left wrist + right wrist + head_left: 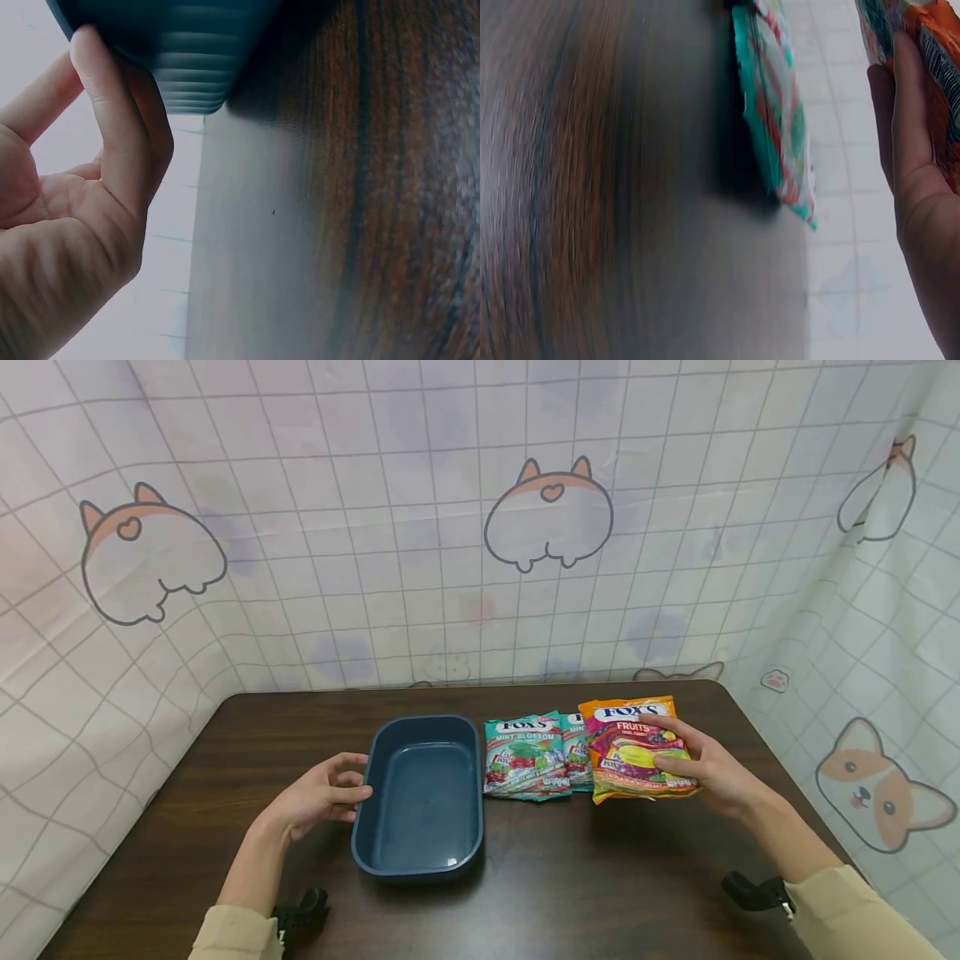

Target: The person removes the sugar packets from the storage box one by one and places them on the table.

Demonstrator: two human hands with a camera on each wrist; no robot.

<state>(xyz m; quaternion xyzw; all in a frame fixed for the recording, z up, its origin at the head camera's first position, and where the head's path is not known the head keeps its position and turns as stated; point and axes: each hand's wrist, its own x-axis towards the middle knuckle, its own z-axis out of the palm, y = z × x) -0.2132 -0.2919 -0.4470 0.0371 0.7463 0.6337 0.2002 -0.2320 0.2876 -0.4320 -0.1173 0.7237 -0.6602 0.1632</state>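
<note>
Candy is the matter in hand: the right hand [708, 768] holds an orange bag [636, 747], its fingers [678, 762] curled over the front of the pack and pinching it, the bag tipped up a little off the desk [225, 827]. Just to the left of those fingers lie two green bags, the nearer green bag [525, 756] flat on the desk and a second green bag [576, 752] partly tucked under the orange one. Further left stands a dark blue tray [427, 727] with nothing in it. The left hand [318, 793] rests at the tray's left wall with loosely bent fingers [112, 127] touching the rim and side (steadying rather than gripping it, as far as the wrist view shows).

By my reading, the step is picking up the orange bag, with the tray as the likely place for it. The next move would call for carrying the bag leftward over the green ones without dragging them, then setting it flat inside the tray while the left fingers keep the tray from sliding.

Writing: the orange bag reads "FOX'S" and "FRUITS"; the nearer green bag reads "FOX'S" and "MINT BLOSSOM". The smaller print is too fine to read.
</note>
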